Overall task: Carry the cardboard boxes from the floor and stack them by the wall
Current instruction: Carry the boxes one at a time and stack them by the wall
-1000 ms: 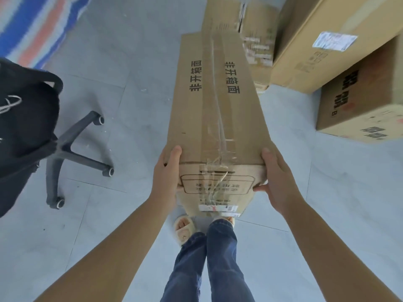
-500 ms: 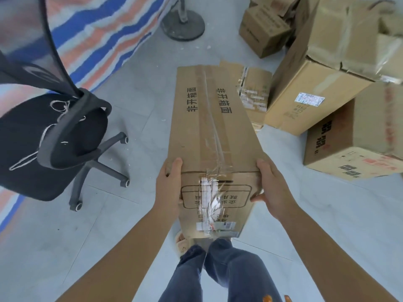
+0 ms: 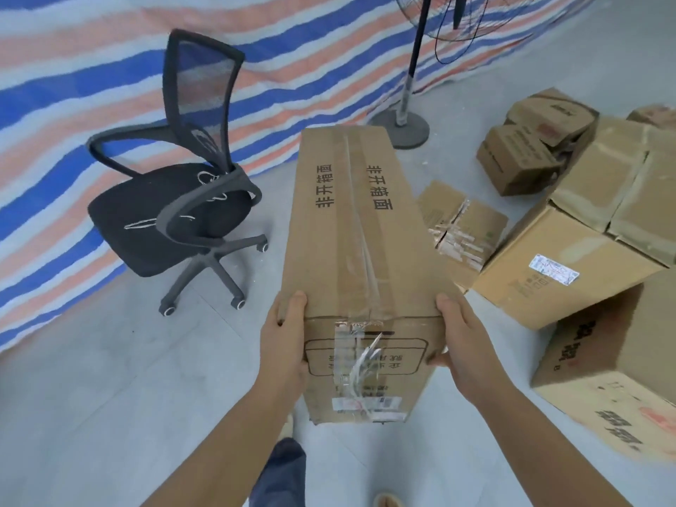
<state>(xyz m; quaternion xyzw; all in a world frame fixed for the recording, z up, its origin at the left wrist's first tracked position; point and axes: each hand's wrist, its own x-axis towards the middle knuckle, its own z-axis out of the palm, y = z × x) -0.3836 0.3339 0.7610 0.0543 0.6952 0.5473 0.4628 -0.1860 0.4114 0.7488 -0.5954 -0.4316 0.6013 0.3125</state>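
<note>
The view has swung up: striped tarpaulin wall (image 3: 91, 115), office chair (image 3: 175, 210) and fan stand (image 3: 402, 122) now show ahead, so carrying is underway. The long cardboard box (image 3: 360, 250) rides off the floor, left hand (image 3: 283, 345) and right hand (image 3: 464, 342) clasping its near end

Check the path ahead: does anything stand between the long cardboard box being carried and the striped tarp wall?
Partly. The black mesh office chair stands front-left and the grey fan stand's round base front-right; bare floor runs between them beyond the long cardboard box held by the left hand and right hand.
</note>
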